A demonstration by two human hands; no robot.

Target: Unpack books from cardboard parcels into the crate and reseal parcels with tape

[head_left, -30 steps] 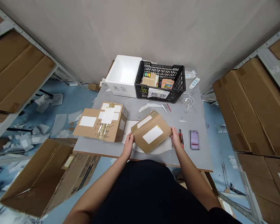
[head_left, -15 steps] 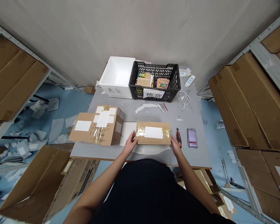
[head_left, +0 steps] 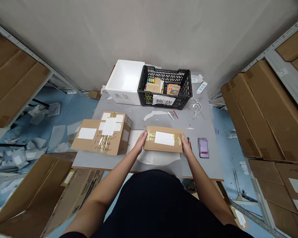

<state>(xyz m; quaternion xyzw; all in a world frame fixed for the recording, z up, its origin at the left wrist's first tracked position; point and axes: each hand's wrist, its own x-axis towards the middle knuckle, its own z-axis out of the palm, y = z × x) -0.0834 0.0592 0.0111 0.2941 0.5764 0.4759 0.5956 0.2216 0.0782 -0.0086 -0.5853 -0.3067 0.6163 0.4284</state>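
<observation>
A flat brown cardboard box (head_left: 151, 147) with a white label and clear yellowish tape across its top is held between my two hands, above the near part of the table. My left hand (head_left: 141, 142) grips its left end, fingers wrapped round the edge. On the opposite end, my right hand (head_left: 186, 144) is closed in the same way. White paper (head_left: 155, 159) lies beneath the box. A red and black utility knife (head_left: 189, 140) is partly hidden behind my right hand. Farther right a phone (head_left: 203, 147) lies on the table.
Left of my hands stands a larger carton (head_left: 121, 145) with labels and handwriting. A white foam box (head_left: 123, 97) and a black crate (head_left: 185, 99) holding booklets line the table's back. A cable (head_left: 196, 105) lies right. An open carton (head_left: 32, 201) sits on the floor, with shelves either side.
Both hands have raised the flat box slightly off the paper and tilted it. My right hand now covers more of the utility knife. The view has shifted a little.
</observation>
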